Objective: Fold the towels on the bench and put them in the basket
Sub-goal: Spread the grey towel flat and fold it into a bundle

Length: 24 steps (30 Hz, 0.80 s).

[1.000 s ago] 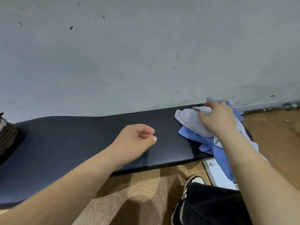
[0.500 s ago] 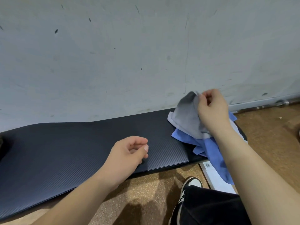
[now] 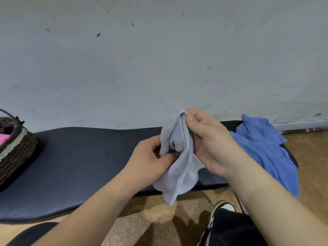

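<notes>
A pale grey towel hangs bunched above the dark padded bench, between my two hands. My right hand pinches its top corner with thumb and fingers. My left hand grips a lower fold of the same towel from the left. A blue towel lies crumpled on the bench's right end and droops over its front edge. The wicker basket stands on the bench at the far left, with something pink inside it.
A grey wall rises directly behind the bench. Brown cork-like floor lies in front, with my black trouser leg and a black-and-white shoe at the lower right.
My right hand has lifted the grey towel off the blue one and carried it left. My left hand has come up from the bench and taken hold of it. The basket has come into view.
</notes>
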{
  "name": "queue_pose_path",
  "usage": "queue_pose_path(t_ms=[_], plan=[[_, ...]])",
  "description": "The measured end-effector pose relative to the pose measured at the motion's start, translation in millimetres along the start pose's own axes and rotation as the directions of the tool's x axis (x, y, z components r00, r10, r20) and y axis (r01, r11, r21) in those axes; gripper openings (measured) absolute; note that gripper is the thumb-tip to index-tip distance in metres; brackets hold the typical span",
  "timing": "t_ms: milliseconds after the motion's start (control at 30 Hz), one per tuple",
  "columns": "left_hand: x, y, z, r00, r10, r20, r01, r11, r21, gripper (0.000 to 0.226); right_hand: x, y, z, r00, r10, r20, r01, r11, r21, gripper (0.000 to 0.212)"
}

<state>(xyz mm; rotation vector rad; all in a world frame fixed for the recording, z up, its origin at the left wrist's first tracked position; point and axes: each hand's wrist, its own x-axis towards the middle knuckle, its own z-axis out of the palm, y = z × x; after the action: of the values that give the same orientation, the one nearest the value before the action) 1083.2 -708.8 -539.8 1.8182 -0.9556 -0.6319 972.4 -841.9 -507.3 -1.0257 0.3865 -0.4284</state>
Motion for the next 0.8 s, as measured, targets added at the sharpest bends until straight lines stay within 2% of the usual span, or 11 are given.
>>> queue_pose_path(t_ms=[133,233,267,333,400,433,533,600,667,733,800], plan=[[-1.7,-9.2,-26.5,0.983,-0.097,-0.155,0.088,0.994,-0.063,0.012,11.9,6.0,5.7,0.997,-0.077,-0.027,0.073,0.987,-0.142,0.011],[-2.1,-13.9,-51.4,0.971,-0.097,-0.219,0.093,0.995,-0.033,0.003,17.4,5.8,6.0,0.990,-0.110,0.084,0.132,0.935,-0.329,0.028],[-3.5,-15.4,-59.7,0.968,-0.087,-0.234,0.089,0.996,-0.001,0.004,19.6,6.7,4.6,0.987,-0.112,0.113,0.151,0.877,-0.457,0.028],[-7.1,-19.5,-76.4,0.964,-0.071,-0.255,0.096,0.992,0.085,0.005,24.4,10.6,3.4,0.984,-0.105,0.145,0.178,0.663,-0.727,0.014],[-13.1,-23.8,-92.0,0.964,-0.033,-0.263,0.092,0.973,0.213,0.005,31.1,18.7,0.9,0.984,-0.091,0.151,0.176,0.468,-0.866,0.021],[-16.8,-25.7,-99.8,0.965,-0.022,-0.262,0.095,0.958,0.270,0.007,33.7,22.5,1.5,0.983,-0.100,0.151,0.180,0.431,-0.884,0.028],[-29.2,-32.9,-124.5,0.970,-0.038,-0.239,0.129,0.917,0.379,0.016,37.9,29.4,6.2,0.970,-0.199,0.139,0.216,0.450,-0.866,0.043],[-37.9,-39.4,-140.8,0.969,-0.049,-0.243,0.158,0.876,0.455,0.016,39.7,31.0,6.8,0.972,-0.207,0.111,0.206,0.522,-0.828,0.050],[-48.2,-44.2,-154.9,0.960,-0.074,-0.268,0.200,0.853,0.482,0.015,39.8,30.5,4.1,0.984,-0.158,0.085,0.165,0.610,-0.775,0.058],[-58.4,-48.6,-166.9,0.945,-0.090,-0.314,0.222,0.883,0.414,0.010,36.8,27.7,5.0,0.996,-0.060,0.070,0.092,0.677,-0.730,0.066],[-66.1,-52.3,-177.0,0.928,-0.019,-0.372,0.199,0.869,0.452,0.016,30.8,24.8,7.9,0.999,0.028,0.043,0.010,0.722,-0.692,0.067]])
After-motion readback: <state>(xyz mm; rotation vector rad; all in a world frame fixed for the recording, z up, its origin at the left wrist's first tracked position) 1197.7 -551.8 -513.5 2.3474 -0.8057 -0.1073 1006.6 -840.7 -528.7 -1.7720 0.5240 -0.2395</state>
